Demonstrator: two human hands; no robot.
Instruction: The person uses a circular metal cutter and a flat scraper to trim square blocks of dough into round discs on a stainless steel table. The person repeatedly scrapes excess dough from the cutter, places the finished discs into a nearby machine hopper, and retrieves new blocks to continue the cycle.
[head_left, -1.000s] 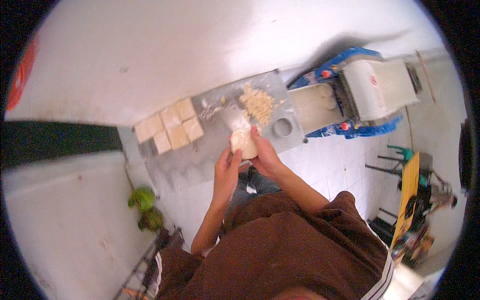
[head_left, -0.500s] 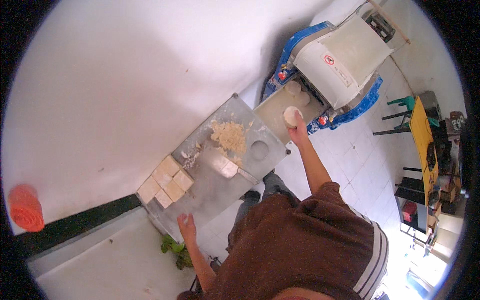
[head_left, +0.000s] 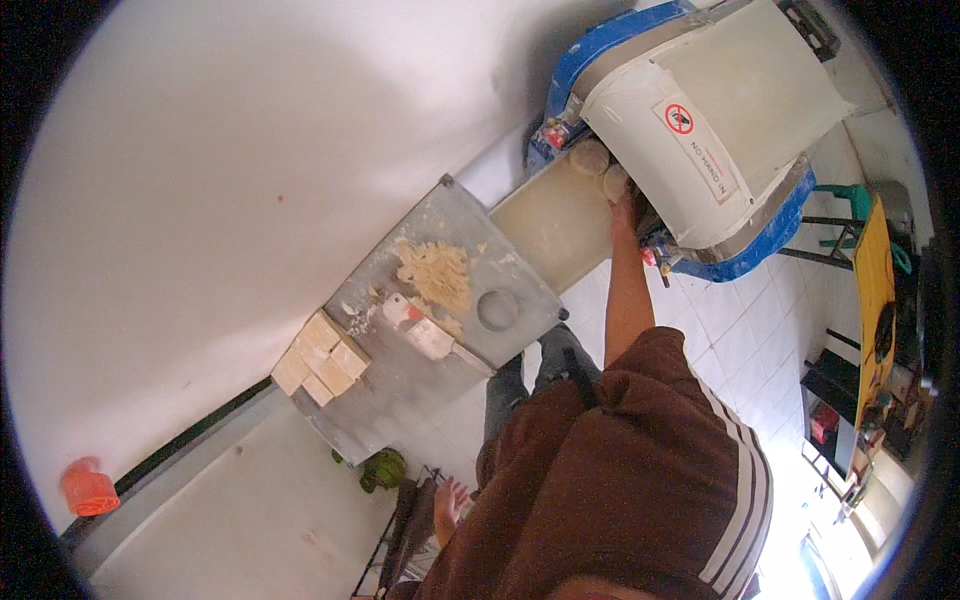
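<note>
My right hand (head_left: 624, 214) reaches to the mouth of a dough roller machine (head_left: 650, 130) with a white cover and blue sides. It is beside a round pale dough piece (head_left: 615, 183) lying on the machine's feed tray (head_left: 555, 225). Its fingers are mostly hidden there, so whether they hold anything does not show. A second dough round (head_left: 589, 157) lies farther left at the same mouth. Low in the view, my left hand (head_left: 452, 502) hangs beside my body, off the table, with empty fingers spread.
On the grey metal table (head_left: 400, 395) are scraps of dough (head_left: 437, 275), a round ring cutter (head_left: 497, 310), a broad cleaver-like blade (head_left: 430, 338) and several square dough blocks (head_left: 320, 357). An orange-red container (head_left: 90, 490) is at far left. A yellow-topped table (head_left: 875, 310) stands right.
My right hand has moved forward from the tray to the machine's mouth; the dough round it held is no longer visible in it. My left hand has drawn back from the table's near edge.
</note>
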